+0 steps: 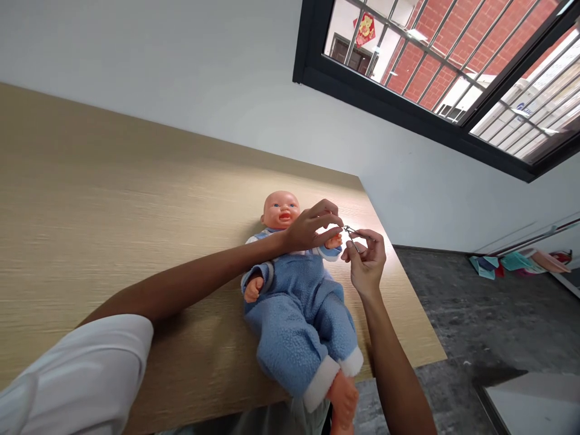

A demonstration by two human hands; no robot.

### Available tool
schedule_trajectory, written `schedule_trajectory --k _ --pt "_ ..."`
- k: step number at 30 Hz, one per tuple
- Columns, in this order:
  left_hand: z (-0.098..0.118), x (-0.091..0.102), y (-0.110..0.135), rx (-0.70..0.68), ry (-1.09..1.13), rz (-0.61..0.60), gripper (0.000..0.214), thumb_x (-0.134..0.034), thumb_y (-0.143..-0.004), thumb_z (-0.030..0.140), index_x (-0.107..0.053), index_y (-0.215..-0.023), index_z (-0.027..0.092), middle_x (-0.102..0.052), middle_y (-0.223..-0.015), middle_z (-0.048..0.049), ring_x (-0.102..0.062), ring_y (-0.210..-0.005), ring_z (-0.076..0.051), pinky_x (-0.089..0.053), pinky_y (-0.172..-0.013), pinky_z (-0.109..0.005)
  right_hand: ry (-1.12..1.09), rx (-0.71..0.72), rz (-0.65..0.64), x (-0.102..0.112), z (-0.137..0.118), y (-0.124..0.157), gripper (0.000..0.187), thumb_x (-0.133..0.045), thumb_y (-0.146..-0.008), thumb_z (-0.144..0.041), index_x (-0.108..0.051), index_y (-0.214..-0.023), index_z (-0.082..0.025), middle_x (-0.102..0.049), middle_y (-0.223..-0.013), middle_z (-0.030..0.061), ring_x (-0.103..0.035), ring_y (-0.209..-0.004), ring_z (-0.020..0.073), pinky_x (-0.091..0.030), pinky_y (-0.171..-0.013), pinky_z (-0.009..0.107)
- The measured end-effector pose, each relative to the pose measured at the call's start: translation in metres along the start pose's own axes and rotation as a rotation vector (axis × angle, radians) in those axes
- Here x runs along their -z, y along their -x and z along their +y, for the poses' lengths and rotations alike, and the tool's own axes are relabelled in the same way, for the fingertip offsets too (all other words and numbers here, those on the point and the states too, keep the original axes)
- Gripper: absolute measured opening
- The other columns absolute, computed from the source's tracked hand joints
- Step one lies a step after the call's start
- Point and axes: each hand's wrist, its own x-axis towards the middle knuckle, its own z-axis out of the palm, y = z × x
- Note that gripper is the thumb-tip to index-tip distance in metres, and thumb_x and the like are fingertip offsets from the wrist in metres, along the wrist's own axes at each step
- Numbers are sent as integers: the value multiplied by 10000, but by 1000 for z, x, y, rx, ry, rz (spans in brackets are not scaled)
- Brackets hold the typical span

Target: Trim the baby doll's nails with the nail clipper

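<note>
A baby doll [294, 290] in a blue and white fleece outfit lies on its back, head toward the wall and feet over the table's near edge. My right hand [369, 260] grips a small metal nail clipper [350, 231], its two thin arms spread in a V, between thumb and fingers. Reaching across the doll's chest, my left hand [315, 226] pinches thumb and forefinger together at the clipper's tip. Just beneath those fingers is the doll's hand [334, 241]; whether they also touch it is hard to tell. The doll's other hand [254, 290] rests at its side.
The light wooden table [113, 181] runs along a white wall, with its right edge close beside my right hand. A barred window [408, 78] is above. On the grey floor [435, 290] to the right, colourful items [516, 263] lie near the wall.
</note>
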Motion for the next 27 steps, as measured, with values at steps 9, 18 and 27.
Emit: schedule_trajectory --k 9,18,27 --pt "1 1 -1 26 17 -32 125 -598 -970 285 -642 -939 172 -592 -955 -62 -575 -731 -94 -522 -643 -210 5 16 -1 0 0 0 270 -723 -876 -309 -535 -1060 -250 -672 -987 -15 -578 -510 50 -454 -449 215" --pt "3 2 -4 -19 42 -18 78 -611 -959 238 -630 -955 162 -572 -925 -55 -554 -738 -97 -498 -632 -201 26 12 -18 2 2 0 286 -721 -876 -318 -529 -1076 -250 -687 -1016 -2 -586 -513 50 -482 -460 214" --pt "-1 2 -1 10 28 -66 123 -563 -987 269 -628 -966 167 -591 -957 -69 -585 -780 -110 -519 -683 -222 12 -41 -32 5 1 -2 301 -736 -857 -304 -548 -1085 -248 -704 -1017 9 -609 -531 60 -501 -485 211"
